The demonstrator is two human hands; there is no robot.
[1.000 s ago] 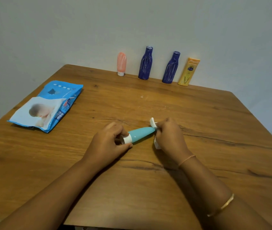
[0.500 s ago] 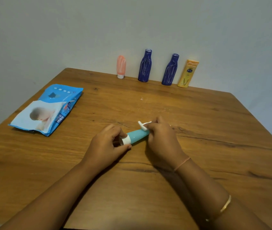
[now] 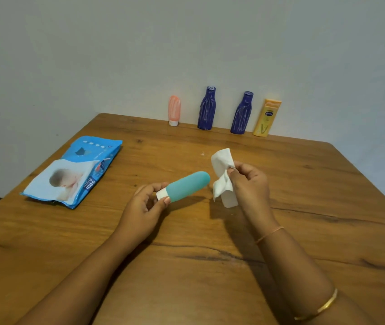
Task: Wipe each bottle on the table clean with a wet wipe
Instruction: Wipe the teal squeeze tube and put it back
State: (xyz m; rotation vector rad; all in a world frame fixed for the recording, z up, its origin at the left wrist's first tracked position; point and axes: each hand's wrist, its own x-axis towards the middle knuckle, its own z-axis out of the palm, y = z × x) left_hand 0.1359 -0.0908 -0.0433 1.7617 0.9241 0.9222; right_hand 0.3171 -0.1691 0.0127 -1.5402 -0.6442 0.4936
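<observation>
My left hand [image 3: 145,205] grips the white cap end of a teal tube bottle [image 3: 188,186], held slanted above the wooden table [image 3: 210,266]. My right hand [image 3: 251,186] pinches a crumpled white wet wipe [image 3: 223,177] just to the right of the tube's rounded end, a small gap apart from it. Along the back edge by the wall stand a pink tube [image 3: 174,110], two dark blue bottles [image 3: 207,108] [image 3: 242,113] streaked with white, and a yellow lotion bottle [image 3: 267,118].
A blue pack of wet wipes [image 3: 76,172] lies flat on the left side of the table. A pale wall rises right behind the bottles. The table's right edge runs diagonally at the far right.
My right hand has pulled the wipe off the teal tube and moved right and up. The tube's whole body now shows, raised a little by my left hand.
</observation>
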